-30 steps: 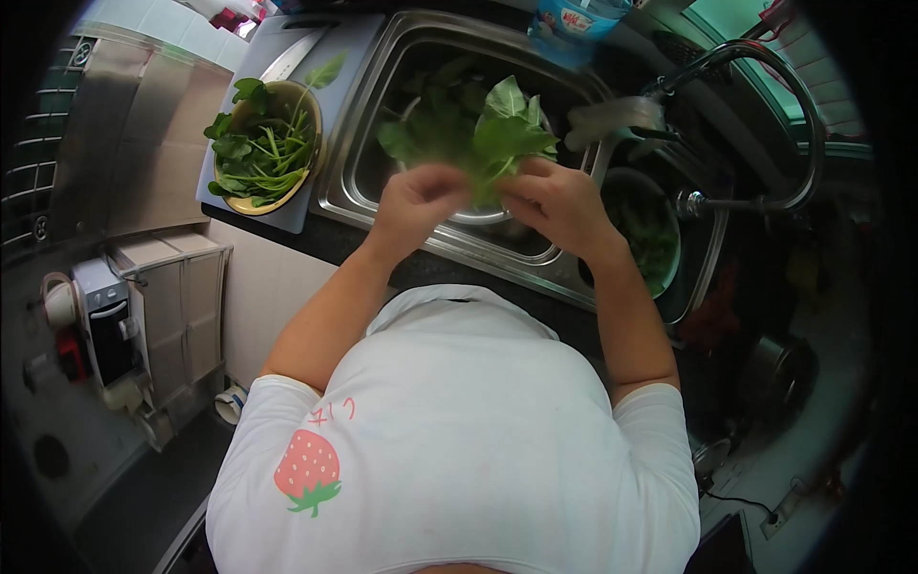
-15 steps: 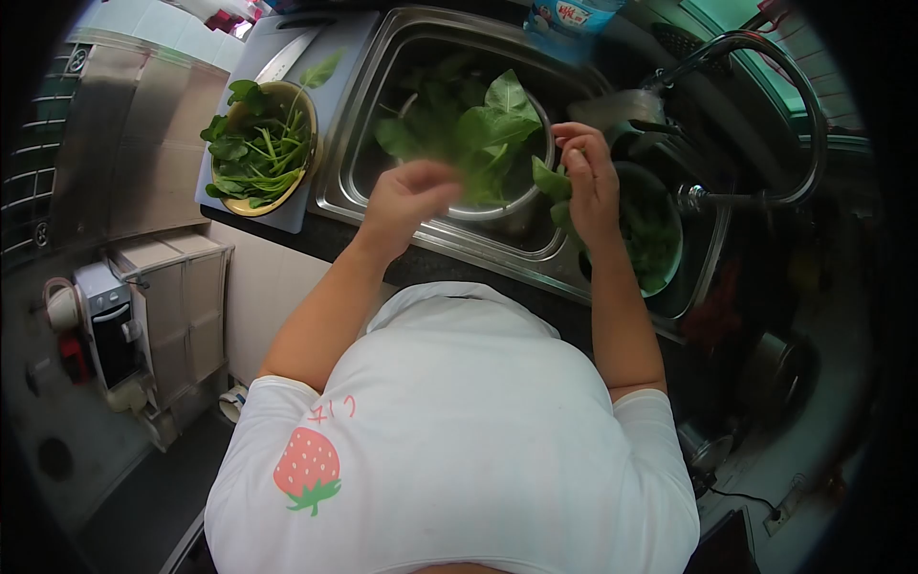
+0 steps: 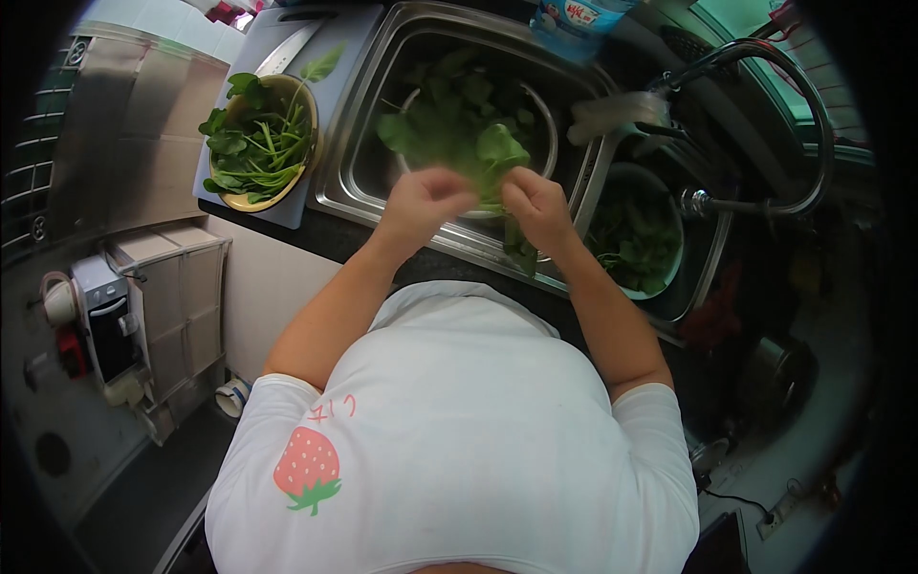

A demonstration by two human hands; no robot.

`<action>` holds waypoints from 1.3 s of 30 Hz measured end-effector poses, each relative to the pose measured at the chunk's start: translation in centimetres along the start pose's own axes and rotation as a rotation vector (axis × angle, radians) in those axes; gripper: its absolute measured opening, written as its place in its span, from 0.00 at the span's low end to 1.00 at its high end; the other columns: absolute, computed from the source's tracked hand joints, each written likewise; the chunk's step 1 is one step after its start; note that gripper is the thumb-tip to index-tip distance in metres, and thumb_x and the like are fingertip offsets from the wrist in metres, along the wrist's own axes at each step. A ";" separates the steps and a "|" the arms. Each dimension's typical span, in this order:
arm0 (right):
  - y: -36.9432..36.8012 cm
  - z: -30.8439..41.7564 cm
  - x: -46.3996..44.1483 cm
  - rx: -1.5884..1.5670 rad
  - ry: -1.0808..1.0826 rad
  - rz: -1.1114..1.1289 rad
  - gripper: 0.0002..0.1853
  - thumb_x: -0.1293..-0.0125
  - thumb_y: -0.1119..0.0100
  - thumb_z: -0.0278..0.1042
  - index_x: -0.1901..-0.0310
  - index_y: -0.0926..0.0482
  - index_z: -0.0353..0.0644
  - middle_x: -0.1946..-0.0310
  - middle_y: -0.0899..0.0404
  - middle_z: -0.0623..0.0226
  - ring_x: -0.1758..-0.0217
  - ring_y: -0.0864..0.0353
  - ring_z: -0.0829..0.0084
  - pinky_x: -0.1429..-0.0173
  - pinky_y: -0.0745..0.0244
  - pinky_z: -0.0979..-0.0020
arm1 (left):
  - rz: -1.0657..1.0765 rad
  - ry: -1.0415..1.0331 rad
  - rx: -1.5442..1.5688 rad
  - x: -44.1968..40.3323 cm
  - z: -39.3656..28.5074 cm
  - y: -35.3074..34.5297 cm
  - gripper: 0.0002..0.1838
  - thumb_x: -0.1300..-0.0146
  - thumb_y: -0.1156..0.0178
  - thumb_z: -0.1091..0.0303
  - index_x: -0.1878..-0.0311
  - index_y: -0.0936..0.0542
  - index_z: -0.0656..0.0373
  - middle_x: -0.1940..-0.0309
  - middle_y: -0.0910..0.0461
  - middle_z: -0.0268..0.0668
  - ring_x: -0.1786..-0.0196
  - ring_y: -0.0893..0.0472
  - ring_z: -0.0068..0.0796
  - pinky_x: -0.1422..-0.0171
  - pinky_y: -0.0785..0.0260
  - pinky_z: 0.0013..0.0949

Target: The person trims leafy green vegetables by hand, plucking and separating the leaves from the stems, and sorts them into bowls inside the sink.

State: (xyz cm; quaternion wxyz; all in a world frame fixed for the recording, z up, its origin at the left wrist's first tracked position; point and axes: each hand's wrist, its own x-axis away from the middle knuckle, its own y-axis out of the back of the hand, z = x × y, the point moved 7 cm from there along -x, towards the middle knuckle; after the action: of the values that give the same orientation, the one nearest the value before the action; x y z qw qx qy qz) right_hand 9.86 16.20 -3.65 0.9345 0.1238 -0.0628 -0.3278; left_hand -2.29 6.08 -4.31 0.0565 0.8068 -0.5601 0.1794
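Note:
Over the front of the left sink basin, my two hands work close together on leafy greens. My left hand is closed in a pinch at their left side, its fingertips blurred by motion. Closed around stems, my right hand has a few leaves hanging below it. Behind the hands, a round bowl in the basin holds more dark green leaves. On the left, a yellow-rimmed bowl is filled with greens and stems.
The yellow-rimmed bowl stands on a cutting board, with a knife behind it. Another bowl of greens sits in the right basin, beneath the curved faucet. A blue packet stands behind the sink.
My right hand has moved left and toward the left hand, bringing its leaves in front of the bowl. My left hand has shifted slightly right.

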 end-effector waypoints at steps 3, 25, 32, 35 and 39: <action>1.7 -5.4 0.1 -0.586 -0.312 -0.300 0.06 0.37 0.52 0.29 0.69 0.26 0.40 0.79 0.32 0.77 0.76 0.35 0.84 0.72 0.40 0.80 | -0.102 -0.159 -0.348 0.4 -1.2 -0.2 0.10 0.49 0.35 0.76 0.61 0.18 0.61 0.74 0.21 0.30 0.72 0.26 0.16 0.69 0.35 0.20; 12.0 4.0 3.3 0.698 0.175 -0.527 0.08 0.38 0.41 0.36 0.69 0.22 0.41 0.78 0.23 0.67 0.79 0.26 0.74 0.75 0.34 0.74 | -0.373 -1.170 -1.163 5.5 -6.8 0.1 0.13 0.56 0.35 0.76 0.64 0.18 0.58 0.68 0.21 0.33 0.69 0.23 0.29 0.67 0.32 0.27; 17.9 -4.3 6.5 1.022 -0.011 -0.532 0.09 0.37 0.43 0.38 0.68 0.23 0.42 0.73 0.23 0.65 0.72 0.24 0.66 0.70 0.32 0.68 | -1.082 -0.915 -1.351 8.1 -12.0 13.6 0.11 0.50 0.35 0.77 0.61 0.19 0.58 0.65 0.21 0.38 0.62 0.22 0.36 0.58 0.28 0.34; 17.3 -12.0 7.4 1.138 -0.087 -0.307 0.08 0.39 0.43 0.38 0.64 0.23 0.42 0.62 0.23 0.64 0.56 0.25 0.61 0.55 0.32 0.62 | -1.084 -0.689 -1.574 7.0 -11.6 18.2 0.10 0.46 0.37 0.70 0.58 0.19 0.53 0.64 0.21 0.34 0.60 0.21 0.36 0.57 0.28 0.35; 15.1 -15.8 9.1 1.235 0.028 -0.449 0.10 0.41 0.42 0.36 0.60 0.22 0.43 0.60 0.23 0.63 0.56 0.26 0.58 0.51 0.32 0.61 | -0.731 -0.152 -1.572 4.2 -6.7 21.9 0.13 0.44 0.38 0.57 0.57 0.19 0.49 0.52 0.24 0.31 0.49 0.26 0.36 0.45 0.37 0.41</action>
State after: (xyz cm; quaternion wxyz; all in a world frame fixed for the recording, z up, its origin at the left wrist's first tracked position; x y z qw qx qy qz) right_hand 29.10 24.86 -14.38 0.6013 0.6516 -0.2000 -0.4170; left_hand -22.79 -3.73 1.00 0.6136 0.6730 -0.2298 -0.3431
